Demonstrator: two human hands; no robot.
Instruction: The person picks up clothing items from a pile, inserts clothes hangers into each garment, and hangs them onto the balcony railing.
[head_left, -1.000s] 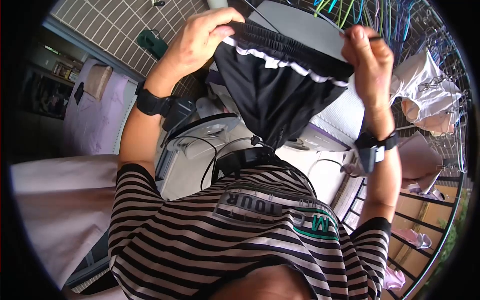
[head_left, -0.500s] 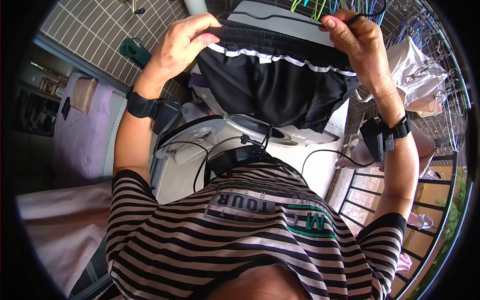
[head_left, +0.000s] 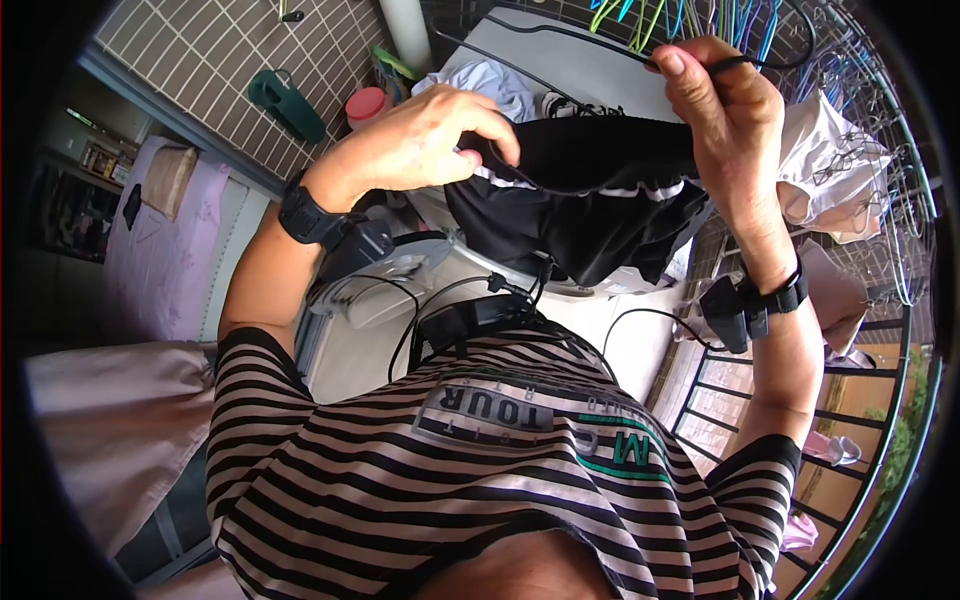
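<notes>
A pair of black shorts (head_left: 600, 215) with a white stripe below the waistband hangs in front of me. My left hand (head_left: 430, 140) pinches the waistband at its left side, index finger curled at the edge. The waist opening gapes toward me. Between thumb and fingers, my right hand (head_left: 725, 120) grips a black clothes hanger (head_left: 570, 37), whose hook curves out to the right. The hanger's frame stretches left above the shorts, its lower bar reaching toward the waistband. The shorts' right end passes behind my right palm, so whether those fingers also hold it is hidden.
Below the shorts stands a white washing machine (head_left: 480, 258) with its round door swung open. Coloured hangers (head_left: 680, 20) and a white garment (head_left: 830, 155) hang at the right, near a black railing (head_left: 850, 420). A green watering can (head_left: 287, 105) is by the tiled wall.
My left hand has moved right and slightly down, bringing the waistband's sides closer together and opening the waist. The shorts have sagged, and the hanger's lower bar now shows above them.
</notes>
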